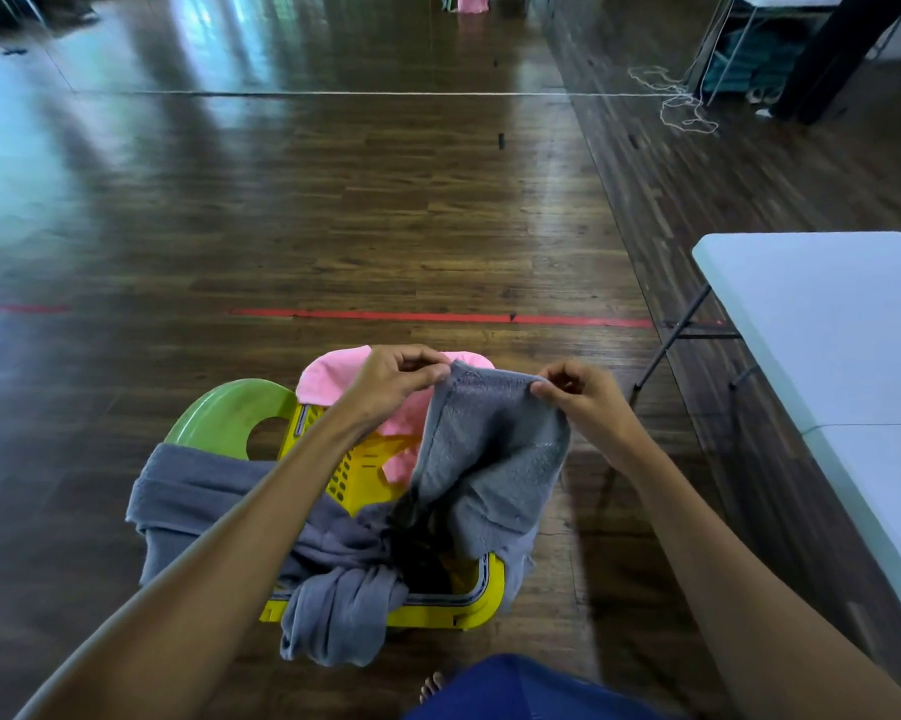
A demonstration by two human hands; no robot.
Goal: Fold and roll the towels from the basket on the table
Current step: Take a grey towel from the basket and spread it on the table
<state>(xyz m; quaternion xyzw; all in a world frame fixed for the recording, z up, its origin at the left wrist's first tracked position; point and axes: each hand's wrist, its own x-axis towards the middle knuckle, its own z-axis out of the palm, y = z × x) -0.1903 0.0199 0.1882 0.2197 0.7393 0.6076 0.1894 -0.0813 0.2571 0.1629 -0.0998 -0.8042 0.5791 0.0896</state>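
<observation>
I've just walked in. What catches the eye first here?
The left hand and right hand pinch the top edge of a grey towel above a yellow basket low at centre. A pink towel drapes the basket's far end; a white table stands at the right.

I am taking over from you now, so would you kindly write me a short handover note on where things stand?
Left hand and right hand each pinch the top edge of a grey towel, held partly out of the yellow basket on the floor.
A pink towel lies at the basket's far side; a second grey towel hangs over its near-left rim.
The white table stands to the right.
Done: no folded or rolled towel in view.
Left: take the held towel to the table, fold and roll it, then the rest.
</observation>
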